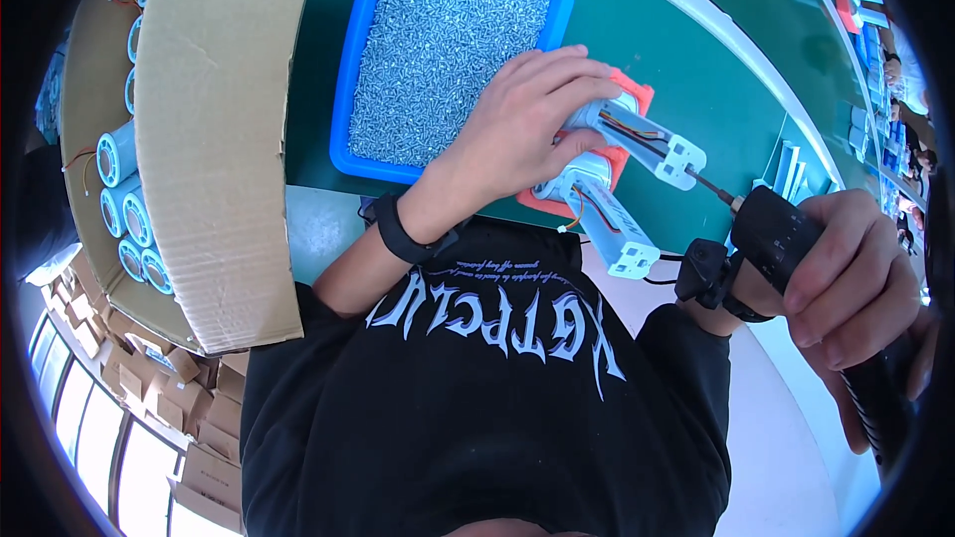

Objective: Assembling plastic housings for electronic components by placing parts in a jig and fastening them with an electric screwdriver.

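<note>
My right hand (860, 278) is wrapped round a black electric screwdriver (774, 235). Its thin bit reaches the square end of a pale blue plastic housing (652, 141) with coloured wires inside; whether it sits in a screw hole is too small to tell. My left hand (532, 119) curls its fingers and thumb over the other end of that housing, hiding part of it. A second pale blue housing (615, 229) with wires lies beside it, nearer my body. Red-orange holders (645, 97) surround the base ends of both housings.
A blue tray (343, 109) full of small silver screws (448, 60) stands on the green tabletop (686, 60), left of the housings. On the far left, a cardboard box (219, 139) holds several pale blue cylindrical parts (117, 154). Cartons (204, 472) are stacked on the floor behind it.
</note>
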A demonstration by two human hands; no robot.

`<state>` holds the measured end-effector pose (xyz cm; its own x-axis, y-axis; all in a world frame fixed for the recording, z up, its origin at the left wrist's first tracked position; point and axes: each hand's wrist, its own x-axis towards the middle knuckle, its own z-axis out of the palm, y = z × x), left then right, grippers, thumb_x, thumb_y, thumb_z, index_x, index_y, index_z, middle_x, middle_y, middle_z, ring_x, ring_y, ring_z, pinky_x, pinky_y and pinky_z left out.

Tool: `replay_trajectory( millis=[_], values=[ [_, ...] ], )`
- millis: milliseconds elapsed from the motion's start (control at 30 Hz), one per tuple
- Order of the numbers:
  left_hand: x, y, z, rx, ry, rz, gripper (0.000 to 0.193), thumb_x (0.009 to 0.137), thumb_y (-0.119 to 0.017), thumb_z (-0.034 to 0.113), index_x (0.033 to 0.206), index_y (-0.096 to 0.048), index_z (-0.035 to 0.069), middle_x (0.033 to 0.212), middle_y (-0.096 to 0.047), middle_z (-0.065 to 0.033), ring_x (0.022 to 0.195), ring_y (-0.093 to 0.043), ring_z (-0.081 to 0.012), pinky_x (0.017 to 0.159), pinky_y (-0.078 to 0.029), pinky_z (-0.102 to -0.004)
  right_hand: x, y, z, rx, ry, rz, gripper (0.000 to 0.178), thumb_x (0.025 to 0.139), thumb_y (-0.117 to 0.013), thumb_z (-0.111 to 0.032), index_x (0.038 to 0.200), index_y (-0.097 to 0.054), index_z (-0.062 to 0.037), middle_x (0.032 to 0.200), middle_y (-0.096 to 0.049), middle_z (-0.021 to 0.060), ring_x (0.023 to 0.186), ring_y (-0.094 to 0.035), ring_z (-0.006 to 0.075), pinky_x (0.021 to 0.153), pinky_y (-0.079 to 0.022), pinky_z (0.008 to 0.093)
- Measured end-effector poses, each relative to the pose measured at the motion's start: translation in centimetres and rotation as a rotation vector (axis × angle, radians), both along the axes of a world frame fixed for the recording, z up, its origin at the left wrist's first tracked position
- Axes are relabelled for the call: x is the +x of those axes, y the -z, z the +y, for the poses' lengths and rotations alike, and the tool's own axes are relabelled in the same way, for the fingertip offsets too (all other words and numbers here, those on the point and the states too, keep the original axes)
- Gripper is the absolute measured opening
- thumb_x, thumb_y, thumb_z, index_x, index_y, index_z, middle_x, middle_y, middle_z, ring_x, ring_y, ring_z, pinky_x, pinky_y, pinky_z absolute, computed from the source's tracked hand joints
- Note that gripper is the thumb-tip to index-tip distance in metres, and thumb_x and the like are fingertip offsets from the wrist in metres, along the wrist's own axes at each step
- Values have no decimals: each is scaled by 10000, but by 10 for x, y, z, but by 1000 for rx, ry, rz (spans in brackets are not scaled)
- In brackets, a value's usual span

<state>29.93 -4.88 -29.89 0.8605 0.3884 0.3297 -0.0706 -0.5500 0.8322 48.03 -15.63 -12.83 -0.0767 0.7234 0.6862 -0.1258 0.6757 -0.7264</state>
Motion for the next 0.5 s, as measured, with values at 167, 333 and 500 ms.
replay_trajectory(
  millis=[167, 333, 500],
  values=[
    [-2, -2, 0, -12, -14, 9, 431, 687, -766, 120, 1095, -626, 107, 1163, -600, -54, 1177, -529, -296, 964, -404, -430, -6, 4, 7, -7, -39, 15, 200, 828, -644, -25, 1013, -572, -49, 749, -643, 98, 597, -636, 175, 533, -551, 248],
    [0, -6, -4, 30, -34, 10, 426, 667, -748, 73, 1076, -631, 97, 1144, -605, -56, 1135, -552, -274, 953, -408, -411, -11, 12, 17, 83, -120, 54, 272, 838, -669, -114, 1077, -550, -64, 744, -635, 88, 562, -637, 169, 493, -541, 252],
    [1, -4, -4, -25, -45, -11, 424, 639, -733, 43, 1050, -638, 89, 1113, -616, -50, 1058, -581, -247, 935, -412, -394, -16, 19, 21, 139, -138, 88, 257, 871, -659, -151, 1087, -542, -77, 756, -653, 78, 552, -654, 150, 497, -552, 233]
  ],
)
